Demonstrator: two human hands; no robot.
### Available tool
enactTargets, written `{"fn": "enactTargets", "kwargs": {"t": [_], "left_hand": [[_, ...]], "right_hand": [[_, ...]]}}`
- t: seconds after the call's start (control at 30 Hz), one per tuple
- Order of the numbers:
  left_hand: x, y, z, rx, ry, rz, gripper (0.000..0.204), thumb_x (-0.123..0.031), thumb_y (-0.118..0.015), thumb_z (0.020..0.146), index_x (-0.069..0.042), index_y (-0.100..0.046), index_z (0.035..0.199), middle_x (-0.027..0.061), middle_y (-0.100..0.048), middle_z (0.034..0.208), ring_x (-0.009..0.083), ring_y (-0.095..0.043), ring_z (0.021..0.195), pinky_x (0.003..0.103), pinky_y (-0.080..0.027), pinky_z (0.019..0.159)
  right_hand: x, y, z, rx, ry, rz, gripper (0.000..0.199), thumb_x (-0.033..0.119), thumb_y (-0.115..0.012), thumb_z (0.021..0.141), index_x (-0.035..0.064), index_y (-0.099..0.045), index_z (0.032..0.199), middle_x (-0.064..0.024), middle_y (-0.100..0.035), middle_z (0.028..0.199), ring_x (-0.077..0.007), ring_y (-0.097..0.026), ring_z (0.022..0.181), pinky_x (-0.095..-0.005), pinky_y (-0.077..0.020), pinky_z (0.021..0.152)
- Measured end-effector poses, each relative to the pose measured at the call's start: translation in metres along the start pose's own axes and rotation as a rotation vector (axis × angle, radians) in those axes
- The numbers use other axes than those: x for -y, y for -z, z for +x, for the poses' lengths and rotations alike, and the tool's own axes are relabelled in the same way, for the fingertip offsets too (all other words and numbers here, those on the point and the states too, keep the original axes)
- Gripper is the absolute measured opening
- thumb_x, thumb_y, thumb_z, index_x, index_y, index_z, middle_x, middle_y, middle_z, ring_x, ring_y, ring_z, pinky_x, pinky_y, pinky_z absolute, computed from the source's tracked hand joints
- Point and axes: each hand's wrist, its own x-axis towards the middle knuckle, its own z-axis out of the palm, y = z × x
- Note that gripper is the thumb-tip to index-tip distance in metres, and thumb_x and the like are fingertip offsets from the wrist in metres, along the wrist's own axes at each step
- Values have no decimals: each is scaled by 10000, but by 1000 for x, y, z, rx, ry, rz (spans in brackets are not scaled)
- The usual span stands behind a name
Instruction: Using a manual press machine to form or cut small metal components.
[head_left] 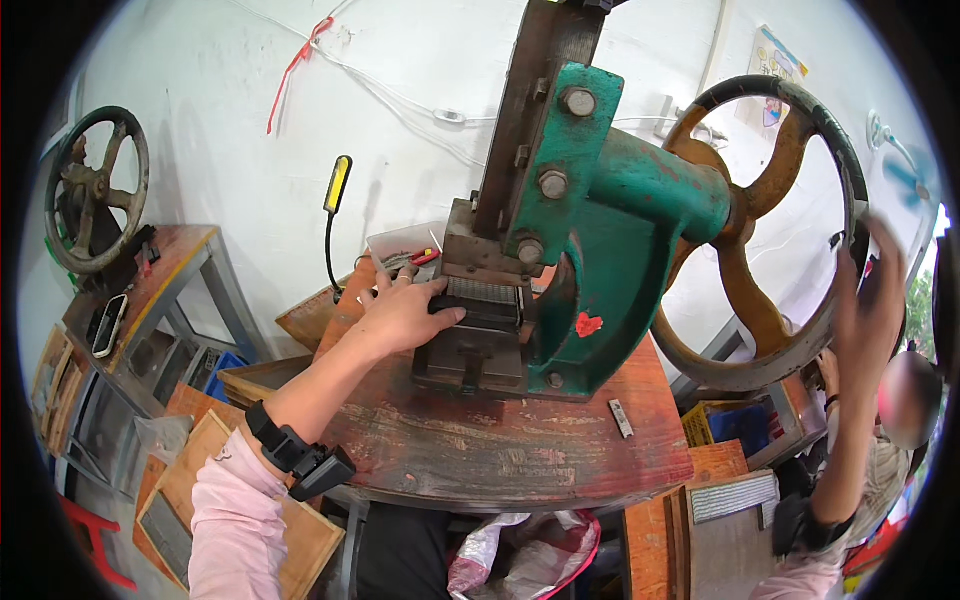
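Press (620,260), green and worn, on a reddish wooden counter (470,450).
The left hand (400,312) reaches to the press bed, fingers spread, thumb and index parted at the left end of a ribbed metal piece (485,291) under the ram (490,250) (a dark bar (480,309) lies just in front of it). The right hand (880,275), blurred, is at the rim of the large handwheel (740,215); whether its fingers grip, I cannot tell.
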Motion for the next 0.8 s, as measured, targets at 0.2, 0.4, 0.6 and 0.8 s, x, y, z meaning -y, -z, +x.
{"fn": "enactTargets", "kwargs": {"t": [0.2, 0.4, 0.6, 0.8], "left_hand": [[-1, -9, -7, -222, 129, -183, 904, -504, -742, 698, 30, -390, 1336, 270, -337, 1382, 471, -230, 1312, 619, -197, 1033], [4, -56, -7, -378, 241, -992, 653, -246, -783, 719, 104, -485, 1182, 192, -528, 1180, 259, -491, 1108, 349, -421, 907], [5, -57, -10, -247, 48, -1310, 374, -194, -727, 778, 70, -622, 1022, 115, -659, 984, 155, -606, 867, 285, -481, 781], [4, -55, -7, -184, 67, -1360, 401, -202, -726, 783, 77, -610, 1047, 117, -660, 976, 158, -612, 859, 291, -485, 787]], "right_hand": [[-100, -63, 134, 625, -609, 363, 425, 443, -649, 811, 43, -546, 911, -16, -538, 722, -59, -512, 558, -202, -424, 486], [-11, -50, 62, 322, -742, 306, 339, 366, -591, 879, 31, -581, 933, -37, -576, 770, -88, -530, 611, -233, -434, 537], [84, -92, -128, -427, -916, 547, 400, 157, -612, 898, -63, -487, 1208, -101, -603, 980, -143, -563, 804, -271, -469, 715], [-49, -19, -32, 258, -835, 262, 316, 331, -631, 867, 22, -592, 920, -20, -566, 750, -106, -543, 663, -259, -452, 631]]}}
